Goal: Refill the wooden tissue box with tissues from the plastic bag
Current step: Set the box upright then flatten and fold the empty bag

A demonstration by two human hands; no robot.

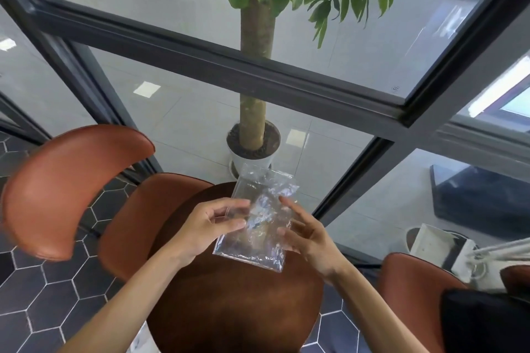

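Holding the clear plastic bag (259,221) above the round brown bench (235,304), we pinch its left edge between thumb and fingers of our left hand (212,223), while our right hand (307,235) steadies the right edge with fingers loosely spread. Two brown chairs (66,189) stand beyond; we cannot tell what the bag holds.
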